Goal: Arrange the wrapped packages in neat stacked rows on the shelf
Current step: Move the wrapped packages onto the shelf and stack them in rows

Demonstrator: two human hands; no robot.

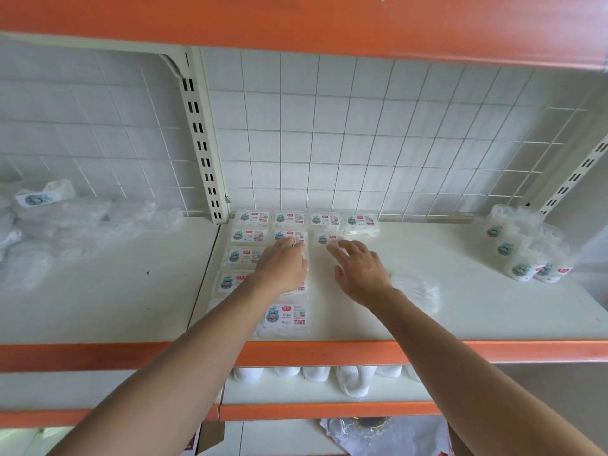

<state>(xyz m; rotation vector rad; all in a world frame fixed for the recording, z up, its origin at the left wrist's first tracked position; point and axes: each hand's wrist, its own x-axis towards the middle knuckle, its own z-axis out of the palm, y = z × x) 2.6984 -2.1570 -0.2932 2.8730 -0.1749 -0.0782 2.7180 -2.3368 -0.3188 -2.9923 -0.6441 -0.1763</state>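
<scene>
Packages [250,238] in rows, shelf [460,307] back-left. Left hand [283,268] flat on second column, fingers straight. Right hand [360,274] spread, fingertips on third-column package [324,239]. Clear bundle [418,291] beside right wrist; loose pile [523,255] far right.

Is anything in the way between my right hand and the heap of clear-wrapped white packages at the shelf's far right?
Only one loose clear-wrapped package, lying just beside the wrist of the right hand. Beyond it, nothing visible lies on the white shelf before the heap.
</scene>
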